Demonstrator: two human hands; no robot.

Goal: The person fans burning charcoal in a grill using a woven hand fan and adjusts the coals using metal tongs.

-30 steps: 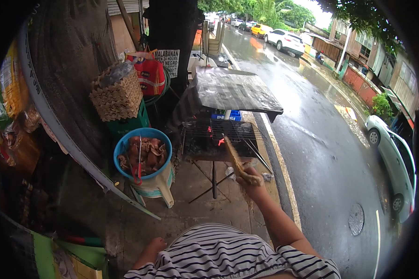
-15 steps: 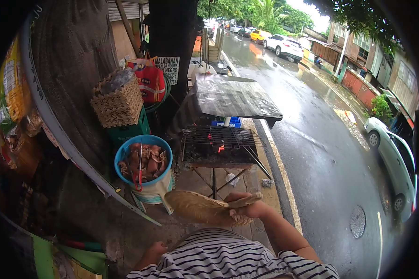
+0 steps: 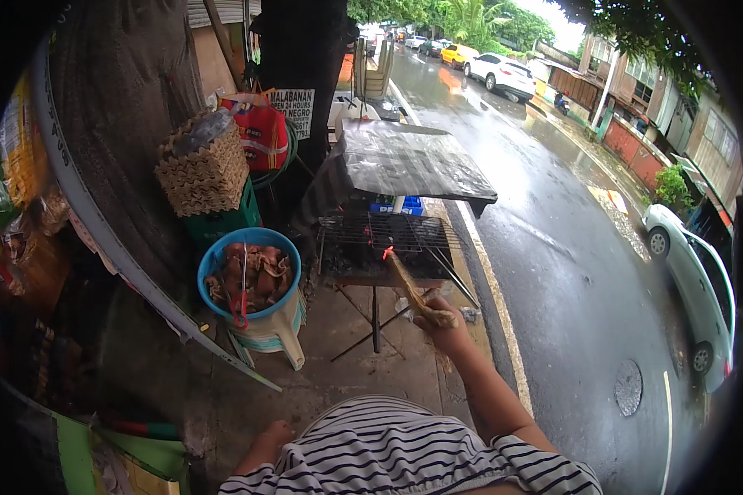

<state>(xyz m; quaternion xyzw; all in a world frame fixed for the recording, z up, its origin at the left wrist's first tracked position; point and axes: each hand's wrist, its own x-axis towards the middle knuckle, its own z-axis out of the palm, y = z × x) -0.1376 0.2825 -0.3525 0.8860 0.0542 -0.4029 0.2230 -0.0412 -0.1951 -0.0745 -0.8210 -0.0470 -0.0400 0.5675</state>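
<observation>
My right hand (image 3: pixel 442 318) is closed around the handle of a woven hand fan (image 3: pixel 409 285). The fan is turned nearly edge-on and reaches toward the front of a charcoal grill (image 3: pixel 351 264). Behind its upper end, a glowing red ember (image 3: pixel 388 252) shows under the wire grate (image 3: pixel 343 233). My left hand (image 3: pixel 279 432) hangs low beside my striped shirt, fingers curled, with nothing visible in it. Left of the grill, a blue basin (image 3: pixel 209 299) holds pieces of raw meat (image 3: pixel 264 276) and red-handled tongs (image 3: pixel 241 301). The basin rests on a pale stool (image 3: pixel 285 332).
A dark sheet cover (image 3: pixel 413 161) slopes above the grill. Egg trays (image 3: pixel 202 169) are stacked on a green crate (image 3: pixel 227 219), near a red bag (image 3: pixel 264 136). A curved counter edge (image 3: pixel 140 276) runs along the left. The wet road (image 3: pixel 545 272) lies right, with parked cars.
My right hand has swung the fan forward and up toward the grill, turning it from broadside to edge-on. My left hand has barely moved.
</observation>
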